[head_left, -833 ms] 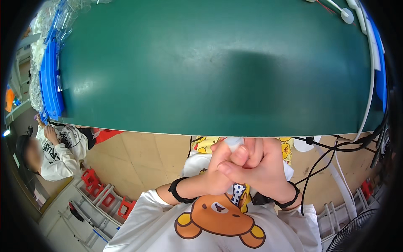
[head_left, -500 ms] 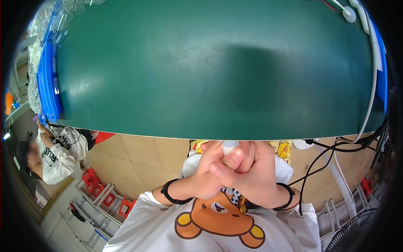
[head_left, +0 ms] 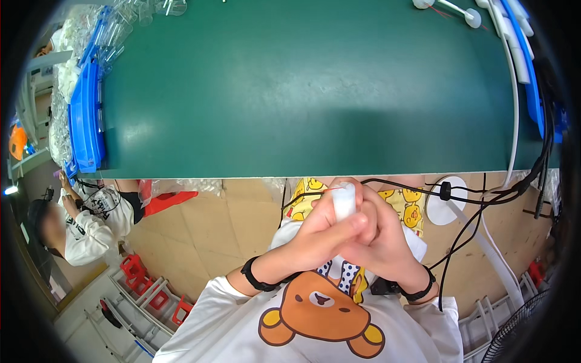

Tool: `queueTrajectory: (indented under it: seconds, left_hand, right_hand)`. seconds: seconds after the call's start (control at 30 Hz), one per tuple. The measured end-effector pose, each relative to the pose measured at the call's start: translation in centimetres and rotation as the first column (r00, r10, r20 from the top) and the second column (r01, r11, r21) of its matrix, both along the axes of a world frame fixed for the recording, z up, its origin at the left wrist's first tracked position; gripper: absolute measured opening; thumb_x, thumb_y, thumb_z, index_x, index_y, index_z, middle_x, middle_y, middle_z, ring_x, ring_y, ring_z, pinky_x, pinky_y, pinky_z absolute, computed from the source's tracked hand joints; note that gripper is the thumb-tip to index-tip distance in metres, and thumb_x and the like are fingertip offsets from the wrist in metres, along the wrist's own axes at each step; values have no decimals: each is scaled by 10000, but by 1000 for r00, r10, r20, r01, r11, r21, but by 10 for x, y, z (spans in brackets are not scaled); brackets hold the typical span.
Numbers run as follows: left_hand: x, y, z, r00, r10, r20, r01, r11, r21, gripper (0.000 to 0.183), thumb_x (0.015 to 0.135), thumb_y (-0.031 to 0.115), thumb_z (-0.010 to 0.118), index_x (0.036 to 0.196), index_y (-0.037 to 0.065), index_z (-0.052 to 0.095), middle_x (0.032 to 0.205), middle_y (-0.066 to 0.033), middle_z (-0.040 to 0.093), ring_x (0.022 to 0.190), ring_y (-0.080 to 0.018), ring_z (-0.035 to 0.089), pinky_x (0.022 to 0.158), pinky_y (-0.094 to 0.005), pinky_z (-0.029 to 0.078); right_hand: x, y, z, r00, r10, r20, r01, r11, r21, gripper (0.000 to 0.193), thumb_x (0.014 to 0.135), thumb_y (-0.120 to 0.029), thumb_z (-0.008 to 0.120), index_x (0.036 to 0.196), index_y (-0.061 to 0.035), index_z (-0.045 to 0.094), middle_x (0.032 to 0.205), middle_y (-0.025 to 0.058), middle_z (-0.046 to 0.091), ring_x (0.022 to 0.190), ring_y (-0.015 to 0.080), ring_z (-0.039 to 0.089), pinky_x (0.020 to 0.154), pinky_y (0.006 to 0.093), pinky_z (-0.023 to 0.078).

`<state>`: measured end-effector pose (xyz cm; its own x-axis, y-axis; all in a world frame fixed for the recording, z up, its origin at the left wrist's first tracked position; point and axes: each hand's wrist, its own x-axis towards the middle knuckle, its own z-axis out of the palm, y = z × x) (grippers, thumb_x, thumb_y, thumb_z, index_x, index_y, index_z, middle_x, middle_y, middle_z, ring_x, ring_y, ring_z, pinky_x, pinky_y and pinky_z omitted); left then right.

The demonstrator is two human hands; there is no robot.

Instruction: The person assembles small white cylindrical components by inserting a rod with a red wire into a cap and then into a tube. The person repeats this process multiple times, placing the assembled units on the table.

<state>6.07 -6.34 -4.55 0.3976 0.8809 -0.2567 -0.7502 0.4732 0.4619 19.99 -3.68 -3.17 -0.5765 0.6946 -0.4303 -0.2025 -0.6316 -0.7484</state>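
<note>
Just below the table's front edge, in front of my chest, I hold a short white plastic cylinder (head_left: 344, 203), its end pointing up and away from me. My left hand (head_left: 319, 235) is closed around its side. My right hand (head_left: 380, 236) is wrapped against it from the other side, and the fingers of both hands overlap. A thin reddish wire seems to show by the upper end. The lower part of the cylinder is hidden in my hands.
Before me stretches a green tabletop (head_left: 290, 91). At its left lie a blue tray (head_left: 86, 121) and clear plastic cups (head_left: 124, 18); at far right, white parts with red wires (head_left: 472, 18) and a blue bin (head_left: 534, 100). Black cables (head_left: 472, 199) hang at right. Another person (head_left: 91, 212) sits left.
My view has shifted, so more floor shows below the table edge. My hands have moved slightly and more of the white cylinder now sticks out of them.
</note>
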Motion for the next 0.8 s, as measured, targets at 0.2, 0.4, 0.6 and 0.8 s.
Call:
queueTrajectory:
  seconds: [0.2,0.4,0.6,0.8]
  left_hand:
    - [1,-7,9,993,-19,116,17,1000,23,370,928,396,560,1048,56,477,911,-37,504,820,-109,495,719,-260,414]
    - [-5,-17,23,989,-132,66,127,989,71,667,883,504,579,1245,-50,492,891,-25,530,807,-99,518,695,-230,435]
    - [-9,-19,30,979,-203,3,200,968,151,680,910,479,548,1289,-80,461,855,-18,531,682,-96,517,591,-221,422]
    - [-9,-18,32,973,-230,21,224,961,163,614,930,425,540,1283,-72,468,844,-28,522,612,-90,492,530,-219,384]
  right_hand:
    - [9,-9,4,972,-194,133,114,885,452,886,563,-210,889,1272,-14,396,1171,114,493,1071,237,509,904,365,425]
    - [11,0,15,913,-370,171,26,474,880,701,511,-317,899,1095,-81,593,1120,123,528,977,278,518,799,377,423]
    - [10,-3,20,915,-400,57,109,379,919,611,549,-312,882,1051,-72,629,1033,94,571,920,277,540,751,354,448]
    - [12,-9,20,918,-397,24,134,365,921,592,568,-234,875,1060,-20,626,1011,74,581,872,264,568,701,342,481]
